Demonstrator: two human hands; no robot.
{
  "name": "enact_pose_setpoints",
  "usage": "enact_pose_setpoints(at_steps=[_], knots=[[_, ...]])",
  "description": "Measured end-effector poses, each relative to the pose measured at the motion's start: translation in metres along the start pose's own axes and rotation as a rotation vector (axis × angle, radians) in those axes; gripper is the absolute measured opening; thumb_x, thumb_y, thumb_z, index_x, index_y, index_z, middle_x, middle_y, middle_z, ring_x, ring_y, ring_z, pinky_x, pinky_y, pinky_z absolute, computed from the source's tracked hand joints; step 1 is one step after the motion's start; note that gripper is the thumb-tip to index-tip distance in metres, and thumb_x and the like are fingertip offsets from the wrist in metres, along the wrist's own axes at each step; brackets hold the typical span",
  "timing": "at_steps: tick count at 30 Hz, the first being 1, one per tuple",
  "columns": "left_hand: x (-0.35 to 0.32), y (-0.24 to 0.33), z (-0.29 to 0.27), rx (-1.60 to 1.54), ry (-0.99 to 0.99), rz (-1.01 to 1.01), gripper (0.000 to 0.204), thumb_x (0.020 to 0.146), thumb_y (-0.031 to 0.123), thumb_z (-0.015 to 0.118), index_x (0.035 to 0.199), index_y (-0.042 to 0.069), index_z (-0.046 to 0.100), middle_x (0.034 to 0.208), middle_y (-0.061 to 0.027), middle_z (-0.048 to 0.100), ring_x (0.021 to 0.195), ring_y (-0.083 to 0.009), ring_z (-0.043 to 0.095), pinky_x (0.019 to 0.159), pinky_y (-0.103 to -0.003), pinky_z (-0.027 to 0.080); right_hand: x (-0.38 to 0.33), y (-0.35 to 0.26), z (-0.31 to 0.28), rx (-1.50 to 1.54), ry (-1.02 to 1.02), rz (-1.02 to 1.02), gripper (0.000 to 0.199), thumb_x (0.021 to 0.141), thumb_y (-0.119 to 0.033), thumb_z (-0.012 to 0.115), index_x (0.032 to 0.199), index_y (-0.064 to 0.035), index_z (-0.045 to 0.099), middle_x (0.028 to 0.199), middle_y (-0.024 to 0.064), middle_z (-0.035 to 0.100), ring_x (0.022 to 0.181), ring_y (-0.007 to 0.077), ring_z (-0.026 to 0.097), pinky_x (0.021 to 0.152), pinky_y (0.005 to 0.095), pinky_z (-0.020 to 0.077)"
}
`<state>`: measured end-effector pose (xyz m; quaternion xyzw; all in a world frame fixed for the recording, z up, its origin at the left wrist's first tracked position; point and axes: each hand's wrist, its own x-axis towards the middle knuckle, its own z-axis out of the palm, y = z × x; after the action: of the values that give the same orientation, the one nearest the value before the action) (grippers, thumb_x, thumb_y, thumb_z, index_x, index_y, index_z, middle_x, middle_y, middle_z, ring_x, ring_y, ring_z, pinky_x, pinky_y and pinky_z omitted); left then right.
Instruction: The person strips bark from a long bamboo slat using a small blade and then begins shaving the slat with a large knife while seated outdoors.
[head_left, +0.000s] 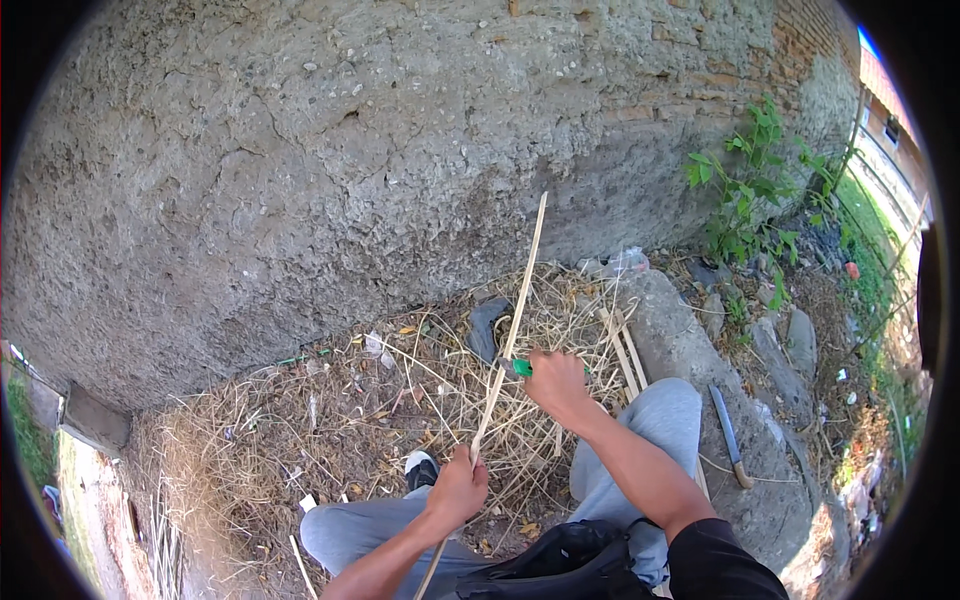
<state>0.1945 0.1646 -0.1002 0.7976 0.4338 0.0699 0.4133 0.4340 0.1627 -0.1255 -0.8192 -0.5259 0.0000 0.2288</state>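
Note:
A long, pale strip (522,290), apparently split bamboo, slants up from my lap toward the wall. My left hand (460,490) is closed around its lower part, and its tail runs on below the fist. Farther up the strip, my right hand (556,383) grips a green-handled knife (522,368). The knife's short, greyish working end lies against the strip; most of the handle is hidden in my fist. Beneath both hands, thin shavings (510,450) cover the ground between my knees.
A rough plastered wall (400,150) rises in front. On the right, a long knife (730,435) with a wooden handle rests on a stone slab (690,350). Several cut strips (625,350) lean beside my right knee. A dark stone (487,325) and a leafy plant (750,190) stand near the wall.

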Motion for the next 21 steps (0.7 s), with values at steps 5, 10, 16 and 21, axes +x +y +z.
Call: enact_pose_setpoints(at_steps=[5, 10, 16, 21], knots=[[0.006, 0.001, 0.000, -0.018, 0.026, -0.017, 0.013, 0.088, 0.009, 0.053, 0.094, -0.001, 0.049, 0.077, -0.0208, 0.061, 0.068, -0.0334, 0.064, 0.062, -0.041, 0.047, -0.009, -0.005, 0.004, 0.169, 0.142, -0.146, 0.012, 0.070, -0.013, 0.064, 0.073, -0.0017, 0.065, 0.073, 0.0208, 0.067, 0.063, 0.0389, 0.065, 0.060, 0.0469, 0.0523], [0.011, 0.005, -0.005, -0.074, 0.070, -0.021, 0.020, 0.088, 0.012, 0.054, 0.096, -0.005, 0.050, 0.079, -0.0282, 0.063, 0.077, -0.0446, 0.065, 0.068, -0.047, 0.050, -0.028, -0.033, -0.005, 0.193, -0.160, -0.173, 0.018, 0.071, -0.020, 0.063, 0.075, -0.0030, 0.068, 0.072, 0.0220, 0.065, 0.065, 0.0393, 0.065, 0.062, 0.0485, 0.0514], [0.015, 0.009, -0.006, -0.097, 0.082, -0.021, 0.019, 0.088, 0.011, 0.054, 0.096, -0.006, 0.051, 0.077, -0.0279, 0.063, 0.076, -0.0450, 0.064, 0.067, -0.048, 0.049, -0.041, -0.046, -0.015, 0.138, -0.270, -0.175, 0.022, 0.072, -0.025, 0.063, 0.079, -0.0061, 0.070, 0.068, 0.0230, 0.064, 0.064, 0.0406, 0.064, 0.063, 0.0485, 0.0512], [0.013, 0.016, 0.003, -0.118, 0.047, 0.021, 0.018, 0.088, 0.011, 0.052, 0.095, -0.006, 0.050, 0.076, -0.0289, 0.063, 0.075, -0.0468, 0.064, 0.068, -0.051, 0.049, -0.038, -0.041, -0.009, 0.130, -0.271, -0.133, 0.018, 0.075, -0.023, 0.059, 0.075, -0.0077, 0.070, 0.065, 0.0199, 0.064, 0.062, 0.0395, 0.065, 0.060, 0.0481, 0.0517]])
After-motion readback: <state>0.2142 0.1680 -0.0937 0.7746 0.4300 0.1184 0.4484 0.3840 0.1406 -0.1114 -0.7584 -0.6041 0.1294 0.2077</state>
